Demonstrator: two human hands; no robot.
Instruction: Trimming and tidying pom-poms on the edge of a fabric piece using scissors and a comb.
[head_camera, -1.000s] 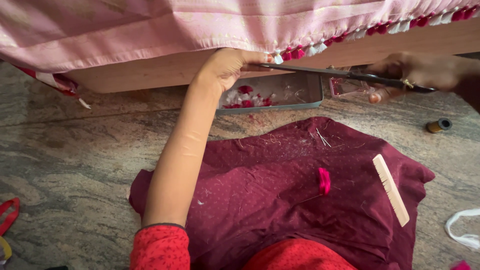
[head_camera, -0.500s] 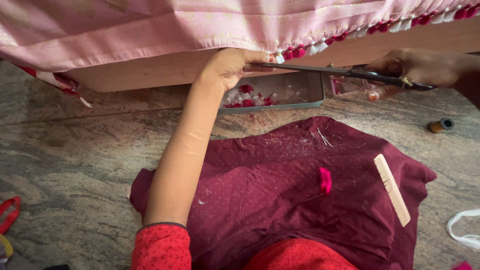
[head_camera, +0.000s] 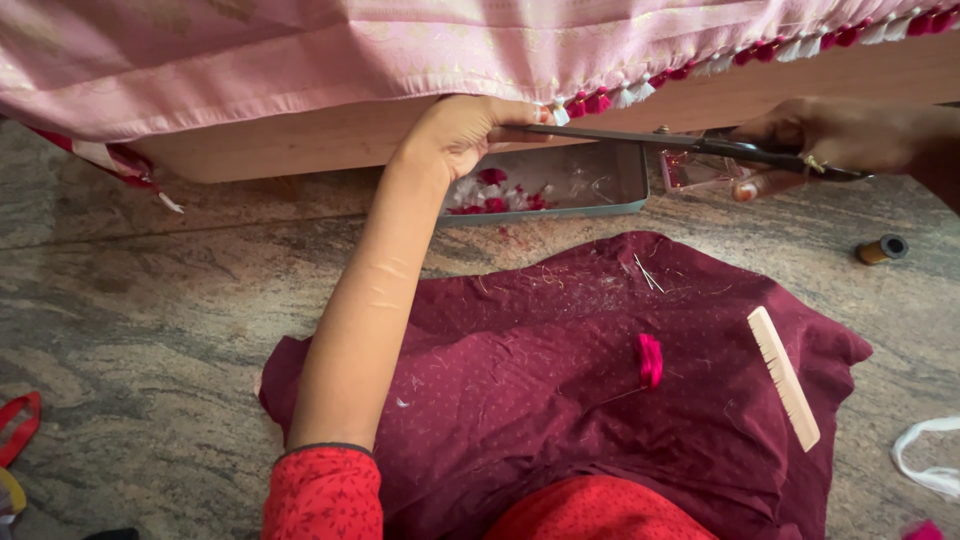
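While my left hand pinches the tasselled lower edge of the pink woven cloth hanging over the wooden ledge, fingers closed on the fringe beside a white tassel, my right hand grips the handles of long dark metal scissors, whose blades reach toward that tassel. Below them a shallow grey metal tray holds red and white trimmings. On the maroon dotted fabric over my lap lie a pale wooden comb and a small pink thread bundle.
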